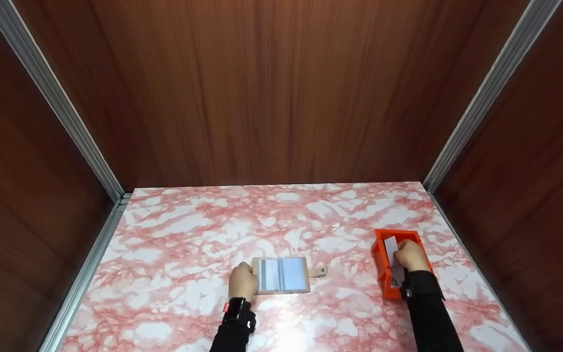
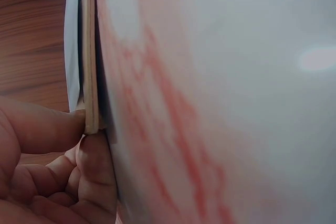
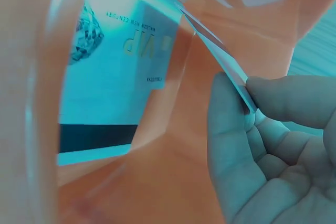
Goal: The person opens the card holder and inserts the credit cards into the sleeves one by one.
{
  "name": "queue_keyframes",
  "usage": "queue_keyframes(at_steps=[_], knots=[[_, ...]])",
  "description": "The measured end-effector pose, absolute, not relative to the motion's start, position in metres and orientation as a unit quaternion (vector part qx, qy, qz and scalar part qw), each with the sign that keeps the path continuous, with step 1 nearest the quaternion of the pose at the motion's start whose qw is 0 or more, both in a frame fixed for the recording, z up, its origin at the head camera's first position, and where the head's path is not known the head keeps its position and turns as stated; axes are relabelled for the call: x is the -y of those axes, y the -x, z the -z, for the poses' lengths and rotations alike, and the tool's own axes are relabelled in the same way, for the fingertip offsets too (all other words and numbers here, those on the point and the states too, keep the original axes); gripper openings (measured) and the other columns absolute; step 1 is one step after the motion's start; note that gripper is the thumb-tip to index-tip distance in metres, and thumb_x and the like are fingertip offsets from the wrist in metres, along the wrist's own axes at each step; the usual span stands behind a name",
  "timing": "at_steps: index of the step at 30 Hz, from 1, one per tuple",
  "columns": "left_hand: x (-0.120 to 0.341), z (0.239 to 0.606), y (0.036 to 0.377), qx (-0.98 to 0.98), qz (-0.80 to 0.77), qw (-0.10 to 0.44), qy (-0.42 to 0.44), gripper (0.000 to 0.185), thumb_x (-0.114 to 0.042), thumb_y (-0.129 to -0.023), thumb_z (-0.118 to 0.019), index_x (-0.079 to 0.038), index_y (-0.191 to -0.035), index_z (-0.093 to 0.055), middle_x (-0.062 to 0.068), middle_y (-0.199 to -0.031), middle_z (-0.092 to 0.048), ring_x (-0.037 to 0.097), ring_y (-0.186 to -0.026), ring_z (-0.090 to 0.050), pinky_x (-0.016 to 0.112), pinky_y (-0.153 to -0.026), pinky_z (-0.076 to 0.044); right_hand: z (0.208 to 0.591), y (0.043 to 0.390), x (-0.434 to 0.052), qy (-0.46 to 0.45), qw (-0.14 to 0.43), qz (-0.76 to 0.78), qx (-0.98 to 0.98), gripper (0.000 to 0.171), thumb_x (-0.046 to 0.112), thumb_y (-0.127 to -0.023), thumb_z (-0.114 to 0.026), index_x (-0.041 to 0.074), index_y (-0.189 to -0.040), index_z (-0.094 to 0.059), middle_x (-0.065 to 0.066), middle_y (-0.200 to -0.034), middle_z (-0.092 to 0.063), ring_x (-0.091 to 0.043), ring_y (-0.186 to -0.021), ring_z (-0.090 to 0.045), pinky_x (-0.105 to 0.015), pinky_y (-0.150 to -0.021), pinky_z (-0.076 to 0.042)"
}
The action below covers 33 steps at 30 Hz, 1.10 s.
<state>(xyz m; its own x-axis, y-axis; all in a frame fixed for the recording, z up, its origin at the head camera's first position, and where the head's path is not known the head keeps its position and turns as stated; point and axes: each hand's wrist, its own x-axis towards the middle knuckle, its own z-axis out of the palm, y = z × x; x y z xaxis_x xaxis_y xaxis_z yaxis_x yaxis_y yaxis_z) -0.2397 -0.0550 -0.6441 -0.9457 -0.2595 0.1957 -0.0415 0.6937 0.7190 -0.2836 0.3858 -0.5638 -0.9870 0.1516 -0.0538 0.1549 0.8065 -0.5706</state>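
Risk as I read it: right hand (image 1: 411, 255) pinches one card (image 3: 220, 56) by its corner inside the orange box (image 1: 382, 274) at right, where it could slip, while left hand (image 1: 242, 281) pinches the card holder (image 1: 281, 275) edge mid-counter (image 1: 174, 254).

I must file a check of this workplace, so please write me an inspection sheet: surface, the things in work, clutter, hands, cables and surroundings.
Surface: pink and white marbled tabletop, glossy, with a light glare near the front edge.
Things in work: open card holder lying flat, its strap tab toward the orange box; cards lie in the box.
Clutter: nothing seen.
Hands: left hand pinches the holder's left edge; right hand is in the box, its grip on a card by one edge.
Cables: nothing seen; a dark band sits on the left wrist.
Surroundings: wood-grain walls on three sides, metal corner strips.
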Motion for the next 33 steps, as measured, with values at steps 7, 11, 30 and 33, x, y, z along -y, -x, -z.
queue_keyframes(at_steps=[7, 11, 30, 33], knots=[[0.055, 0.644, 0.239, 0.91, 0.382, 0.139, -0.08, 0.006, 0.004, -0.076, -0.064, 0.0, -0.076, -0.059, 0.015, -0.071, -0.06, 0.037, -0.071, -0.062, 0.048, -0.069, -0.05, 0.557, 0.277, -0.389, -0.077, -0.006, 0.299, -0.951, 0.017, 0.001, -0.078, -0.054, -0.01, -0.091, -0.055, -0.026, -0.089, -0.06, -0.04, -0.08, -0.056, -0.046, -0.071, -0.047], [0.055, 0.642, 0.238, 0.911, 0.382, 0.13, -0.086, 0.006, 0.004, -0.077, -0.065, 0.001, -0.077, -0.06, 0.015, -0.072, -0.06, 0.037, -0.072, -0.062, 0.048, -0.07, -0.05, 0.55, 0.273, -0.391, -0.074, -0.022, 0.299, -0.951, 0.021, 0.002, -0.078, -0.053, -0.012, -0.094, -0.055, -0.028, -0.09, -0.061, -0.041, -0.081, -0.057, -0.046, -0.071, -0.047], [0.055, 0.64, 0.238, 0.911, 0.381, 0.126, -0.093, 0.007, 0.004, -0.076, -0.067, 0.001, -0.077, -0.061, 0.015, -0.072, -0.062, 0.037, -0.072, -0.063, 0.048, -0.07, -0.05, 0.529, 0.264, -0.399, -0.085, -0.073, 0.308, -0.945, 0.023, 0.003, -0.082, -0.051, -0.012, -0.099, -0.056, -0.028, -0.092, -0.06, -0.042, -0.083, -0.056, -0.05, -0.076, -0.044], [0.054, 0.641, 0.239, 0.91, 0.383, 0.129, -0.092, 0.006, 0.004, -0.075, -0.066, 0.001, -0.077, -0.061, 0.015, -0.072, -0.062, 0.037, -0.072, -0.063, 0.048, -0.07, -0.051, 0.525, 0.263, -0.395, -0.083, -0.097, 0.31, -0.942, 0.022, 0.003, -0.084, -0.052, -0.013, -0.1, -0.056, -0.027, -0.09, -0.06, -0.043, -0.084, -0.056, -0.052, -0.079, -0.044]])
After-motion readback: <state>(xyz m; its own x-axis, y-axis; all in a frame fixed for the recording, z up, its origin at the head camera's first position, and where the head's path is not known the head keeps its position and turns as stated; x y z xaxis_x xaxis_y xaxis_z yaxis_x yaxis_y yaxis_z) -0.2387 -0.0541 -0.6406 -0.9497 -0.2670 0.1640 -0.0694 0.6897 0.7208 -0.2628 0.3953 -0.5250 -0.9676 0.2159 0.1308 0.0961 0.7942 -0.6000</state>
